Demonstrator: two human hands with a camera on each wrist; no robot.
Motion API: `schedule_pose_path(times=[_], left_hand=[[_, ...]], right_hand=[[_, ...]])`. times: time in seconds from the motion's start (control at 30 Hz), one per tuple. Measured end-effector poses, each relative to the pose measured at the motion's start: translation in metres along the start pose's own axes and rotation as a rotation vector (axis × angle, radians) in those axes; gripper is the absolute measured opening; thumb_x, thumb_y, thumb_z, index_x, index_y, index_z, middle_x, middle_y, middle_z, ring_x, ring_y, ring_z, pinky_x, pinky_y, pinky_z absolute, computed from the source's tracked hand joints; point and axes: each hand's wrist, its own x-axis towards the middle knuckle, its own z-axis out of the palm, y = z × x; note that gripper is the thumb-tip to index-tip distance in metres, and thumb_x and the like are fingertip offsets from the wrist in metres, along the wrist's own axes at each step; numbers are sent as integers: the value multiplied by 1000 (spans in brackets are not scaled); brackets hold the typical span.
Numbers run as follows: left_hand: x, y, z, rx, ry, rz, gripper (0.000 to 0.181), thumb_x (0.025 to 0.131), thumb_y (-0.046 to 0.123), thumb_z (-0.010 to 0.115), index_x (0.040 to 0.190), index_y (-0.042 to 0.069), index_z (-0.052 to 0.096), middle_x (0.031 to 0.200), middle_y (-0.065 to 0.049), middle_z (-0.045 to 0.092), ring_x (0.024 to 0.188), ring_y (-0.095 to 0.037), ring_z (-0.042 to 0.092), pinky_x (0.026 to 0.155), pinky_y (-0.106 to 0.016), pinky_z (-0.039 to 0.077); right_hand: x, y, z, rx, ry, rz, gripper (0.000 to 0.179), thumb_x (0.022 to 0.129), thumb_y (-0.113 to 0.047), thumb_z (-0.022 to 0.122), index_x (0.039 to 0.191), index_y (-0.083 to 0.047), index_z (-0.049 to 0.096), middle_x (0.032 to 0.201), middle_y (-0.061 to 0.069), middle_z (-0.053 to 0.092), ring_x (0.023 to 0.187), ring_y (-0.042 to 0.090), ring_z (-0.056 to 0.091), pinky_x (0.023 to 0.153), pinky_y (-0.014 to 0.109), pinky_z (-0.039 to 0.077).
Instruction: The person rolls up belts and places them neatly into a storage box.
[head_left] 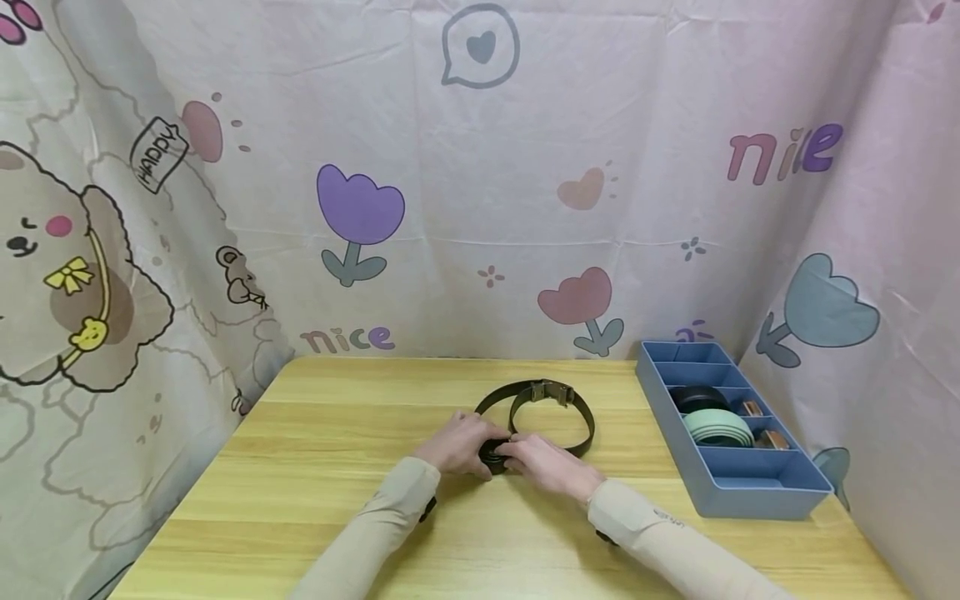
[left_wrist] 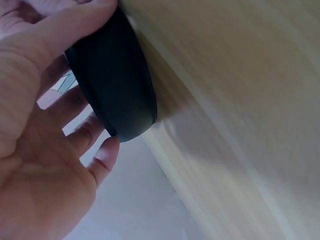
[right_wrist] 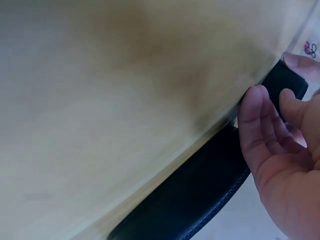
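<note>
A dark leather belt (head_left: 588,427) stands on its edge on the table, part of it wound into a tight coil (head_left: 492,458). The rest loops out behind the coil in a wide ring, with a metal buckle (head_left: 551,390) at the far side. My left hand (head_left: 461,446) grips the coil from the left; in the left wrist view its thumb and fingers lie round the smooth black strap (left_wrist: 112,80). From the right, my right hand (head_left: 553,467) holds the coil with bent fingers. The right wrist view shows the stitched strap (right_wrist: 195,185) running out past that hand.
A blue-grey divided box (head_left: 705,492) stands at the table's right side. Its middle compartments hold a black coil (head_left: 697,398), a mint-green coil (head_left: 717,425) and small copper-coloured pieces (head_left: 774,439). Behind the wooden table (head_left: 360,408) hangs a printed curtain (head_left: 465,208).
</note>
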Motion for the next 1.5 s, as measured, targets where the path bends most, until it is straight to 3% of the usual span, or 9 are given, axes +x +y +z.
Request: schedule_pose_path(times=[0.1, 0.23, 0.43, 0.57, 0.77, 1.03, 1.13, 1.33, 1.5], left_hand=[[0, 0, 0, -17, -12, 2, 49, 65, 30, 90, 110, 32, 69, 102, 20, 69, 93, -5, 57, 82, -30, 32], [4, 0, 3, 47, 36, -3, 38, 62, 43, 89, 90, 29, 68, 83, 19, 65, 81, -7, 53, 79, -31, 35], [8, 2, 6, 104, 64, -81, 40, 60, 55, 86, 75, 26, 62, 69, 14, 55, 68, -7, 49, 63, -26, 40], [8, 6, 0, 38, -5, -110, 37, 62, 42, 89, 85, 24, 66, 77, 12, 61, 71, -6, 52, 65, -24, 45], [4, 6, -8, -83, -108, -60, 54, 61, 6, 87, 108, 25, 70, 96, 14, 68, 82, -3, 57, 79, -23, 48], [7, 5, -4, -84, -41, -103, 34, 57, 27, 93, 82, 23, 70, 73, 15, 62, 64, -3, 53, 63, -21, 46], [6, 5, -3, -76, -37, -128, 37, 57, 35, 93, 85, 22, 71, 75, 14, 63, 65, -3, 53, 64, -22, 47], [1, 5, -11, -79, -95, -65, 59, 61, 7, 88, 113, 27, 71, 100, 13, 70, 85, -4, 59, 84, -25, 50], [1, 4, -12, -120, -91, -55, 48, 59, 4, 88, 100, 23, 72, 89, 12, 68, 76, -3, 57, 75, -21, 49]], right_hand=[[-1, 1, -1, 14, -18, 13, 21, 96, -11, 60, 114, -16, 69, 96, -1, 67, 83, 2, 60, 75, 18, 52], [-3, 0, -1, 13, -11, 26, 22, 97, -14, 60, 117, -17, 67, 95, -2, 63, 79, 2, 55, 71, 18, 50], [-3, 0, 0, 9, 6, 26, 17, 98, -18, 59, 113, -21, 66, 88, -4, 57, 72, 3, 49, 64, 18, 45], [-1, 2, -1, 17, -4, 18, 20, 96, -14, 61, 115, -17, 67, 96, -1, 62, 81, 6, 57, 72, 20, 50], [-2, 4, -2, 14, -16, -12, 23, 96, -11, 60, 118, -13, 67, 108, 2, 64, 99, 13, 63, 88, 26, 52], [1, -1, 0, 13, 7, -41, 16, 97, -13, 59, 110, -16, 68, 98, -3, 69, 87, 4, 63, 77, 20, 52], [3, -1, 0, 32, -9, -28, 16, 98, -13, 59, 110, -16, 69, 98, -3, 69, 87, 3, 63, 77, 18, 52], [5, 1, -2, 23, -4, -55, 20, 97, -12, 59, 114, -13, 70, 106, 0, 70, 97, 9, 67, 84, 21, 53], [3, 3, -3, 53, 11, -8, 23, 97, -13, 59, 118, -14, 69, 107, -1, 71, 94, 8, 66, 82, 23, 54]])
